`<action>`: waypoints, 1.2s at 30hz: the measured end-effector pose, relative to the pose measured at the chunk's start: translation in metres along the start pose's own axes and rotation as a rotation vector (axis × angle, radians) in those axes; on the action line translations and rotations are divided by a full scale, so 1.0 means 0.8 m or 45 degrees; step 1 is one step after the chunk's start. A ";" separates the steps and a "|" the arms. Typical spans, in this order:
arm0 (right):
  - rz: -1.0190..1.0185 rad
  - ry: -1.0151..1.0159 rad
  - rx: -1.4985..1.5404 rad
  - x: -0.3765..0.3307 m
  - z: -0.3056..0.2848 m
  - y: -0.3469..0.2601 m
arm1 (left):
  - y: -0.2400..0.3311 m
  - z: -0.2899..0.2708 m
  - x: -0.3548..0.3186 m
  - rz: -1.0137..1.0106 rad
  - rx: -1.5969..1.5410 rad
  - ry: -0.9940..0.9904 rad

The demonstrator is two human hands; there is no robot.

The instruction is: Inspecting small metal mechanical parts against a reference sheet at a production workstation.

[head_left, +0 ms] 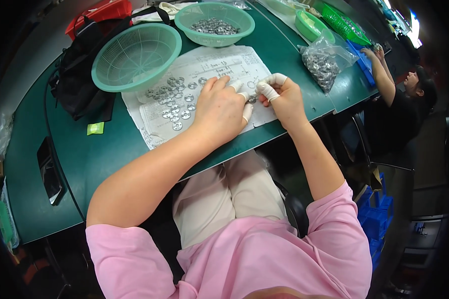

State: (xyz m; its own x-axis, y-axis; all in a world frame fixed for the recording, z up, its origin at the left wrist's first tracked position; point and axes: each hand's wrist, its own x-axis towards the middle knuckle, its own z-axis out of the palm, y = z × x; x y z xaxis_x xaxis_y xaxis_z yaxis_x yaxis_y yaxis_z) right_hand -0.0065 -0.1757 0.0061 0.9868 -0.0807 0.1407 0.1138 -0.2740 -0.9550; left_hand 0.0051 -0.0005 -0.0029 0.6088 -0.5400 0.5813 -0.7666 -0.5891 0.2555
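Observation:
My left hand [220, 107] lies over the right part of a printed paper sheet [239, 57], fingers spread, white covers on some fingertips. Small round metal discs with holes [175, 108] are scattered on the sheet left of it. My right hand [283, 99] is closed in a pinch at the sheet's right edge, its thumb and forefinger wrapped in white covers. What the pinch holds, if anything, is hidden. A dark metal disc [252, 99] shows between the two hands, close to the right fingertips.
Behind the sheet stand a green mesh basket [134, 57] and another with metal parts [214, 12]. A clear bag of metal parts [324, 67] lies at right. A black bag [80, 74], green packet [95, 128] and phone [50, 172] are left. A co-worker [391, 114] sits at right.

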 end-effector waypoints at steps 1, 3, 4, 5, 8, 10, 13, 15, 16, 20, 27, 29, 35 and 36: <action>0.028 0.007 0.010 0.002 -0.002 -0.001 | -0.001 0.000 0.001 -0.001 0.009 -0.005; 0.060 0.022 0.021 0.002 -0.002 -0.001 | -0.002 0.000 0.003 0.004 0.013 -0.015; 0.033 0.011 0.009 0.001 -0.001 0.000 | -0.002 0.001 0.002 0.004 0.016 -0.012; 0.005 -0.001 -0.002 0.000 0.000 0.001 | -0.003 0.001 0.001 0.005 0.020 -0.009; -0.035 -0.014 -0.042 -0.001 0.000 0.004 | -0.003 -0.003 0.000 0.010 0.031 -0.018; -0.067 -0.018 -0.101 -0.002 -0.001 0.005 | -0.003 -0.006 0.001 0.021 0.047 -0.032; -0.089 -0.032 -0.147 -0.004 -0.002 0.006 | -0.002 -0.005 -0.001 0.009 0.022 -0.047; -0.094 -0.040 -0.172 -0.003 -0.002 0.005 | -0.002 -0.003 -0.003 -0.001 0.005 -0.057; -0.114 -0.037 -0.201 -0.003 -0.001 0.004 | -0.003 -0.002 -0.004 -0.008 0.001 -0.055; -0.233 -0.031 -0.346 -0.004 -0.001 0.007 | -0.002 0.001 -0.004 -0.034 -0.019 -0.051; -0.511 0.006 -0.647 -0.006 0.004 0.007 | 0.001 -0.006 0.001 -0.054 0.008 -0.101; -0.544 0.018 -0.653 -0.005 0.004 0.009 | 0.003 -0.011 0.004 -0.107 0.010 -0.184; -0.466 0.021 -0.592 -0.002 0.006 0.009 | -0.009 0.003 -0.002 -0.029 -0.060 0.020; -0.469 0.024 -0.581 -0.003 0.005 0.011 | -0.009 0.004 -0.002 -0.025 -0.047 0.001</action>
State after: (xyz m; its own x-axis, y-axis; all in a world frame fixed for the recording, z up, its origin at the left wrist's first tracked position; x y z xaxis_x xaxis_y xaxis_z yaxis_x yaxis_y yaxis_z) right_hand -0.0072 -0.1738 -0.0035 0.8889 0.0825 0.4506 0.3835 -0.6719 -0.6336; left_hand 0.0106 0.0026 -0.0080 0.6235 -0.5280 0.5766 -0.7616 -0.5769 0.2952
